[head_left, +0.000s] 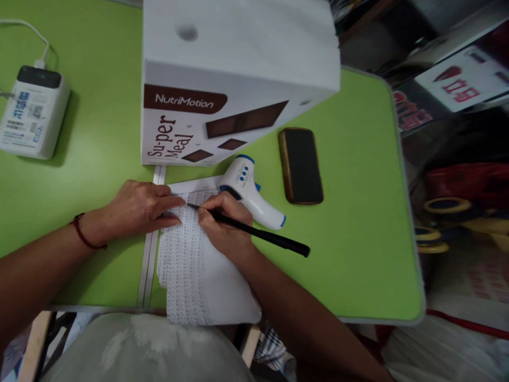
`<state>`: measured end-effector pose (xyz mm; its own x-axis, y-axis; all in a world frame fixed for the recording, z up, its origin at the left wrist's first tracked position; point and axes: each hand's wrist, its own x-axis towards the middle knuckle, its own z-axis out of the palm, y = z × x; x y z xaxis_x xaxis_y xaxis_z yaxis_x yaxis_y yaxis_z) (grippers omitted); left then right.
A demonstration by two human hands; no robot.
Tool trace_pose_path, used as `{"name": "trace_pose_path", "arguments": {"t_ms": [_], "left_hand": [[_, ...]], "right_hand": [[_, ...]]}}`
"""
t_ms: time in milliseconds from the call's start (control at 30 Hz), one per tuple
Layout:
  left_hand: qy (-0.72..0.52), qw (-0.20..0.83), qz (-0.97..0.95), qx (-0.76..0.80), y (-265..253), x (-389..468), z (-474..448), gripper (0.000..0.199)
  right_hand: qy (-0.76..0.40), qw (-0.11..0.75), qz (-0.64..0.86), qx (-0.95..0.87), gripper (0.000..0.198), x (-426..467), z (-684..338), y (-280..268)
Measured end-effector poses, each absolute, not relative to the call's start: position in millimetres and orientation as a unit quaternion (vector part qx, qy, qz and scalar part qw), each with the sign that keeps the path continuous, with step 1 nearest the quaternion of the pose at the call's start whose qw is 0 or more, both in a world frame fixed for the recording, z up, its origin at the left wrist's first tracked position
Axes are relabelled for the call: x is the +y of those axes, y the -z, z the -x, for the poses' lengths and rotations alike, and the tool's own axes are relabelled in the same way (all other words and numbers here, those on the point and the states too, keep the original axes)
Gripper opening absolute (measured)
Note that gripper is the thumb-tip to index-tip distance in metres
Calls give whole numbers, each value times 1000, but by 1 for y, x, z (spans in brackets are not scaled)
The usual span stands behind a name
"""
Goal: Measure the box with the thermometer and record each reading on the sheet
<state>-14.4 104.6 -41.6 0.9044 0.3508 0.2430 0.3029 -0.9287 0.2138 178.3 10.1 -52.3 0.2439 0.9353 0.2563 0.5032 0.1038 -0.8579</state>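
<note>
My right hand point(226, 220) pinches a long black pen point(274, 239), whose tip meets the upper part of a white sheet of paper point(230, 294). Dense rows of small handwriting fill the sheet's left side, while its right side is blank. The sheet's lower end hangs past the table's front edge, and other paper edges show beneath it. At the upper left of the paper rests my left hand point(143, 208), fingers stretched out and thumb apart, close to the pen tip. A white and blue infrared thermometer point(254, 196) lies just beyond my right hand.
A large white carton point(238, 69) stands behind the paper on the green table point(366, 239). To its right lies a dark phone in a brown case point(302, 167). A white power bank point(35, 114) with cables sits at the left. A metal seam point(148, 265) crosses the table.
</note>
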Motion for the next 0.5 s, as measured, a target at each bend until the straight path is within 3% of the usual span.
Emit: {"name": "trace_pose_path", "arguments": {"t_ms": [500], "left_hand": [[-136,91,-972,171,42,104,15,31]], "right_hand": [[-223,476,646,-554,10,10,-178,52]]}}
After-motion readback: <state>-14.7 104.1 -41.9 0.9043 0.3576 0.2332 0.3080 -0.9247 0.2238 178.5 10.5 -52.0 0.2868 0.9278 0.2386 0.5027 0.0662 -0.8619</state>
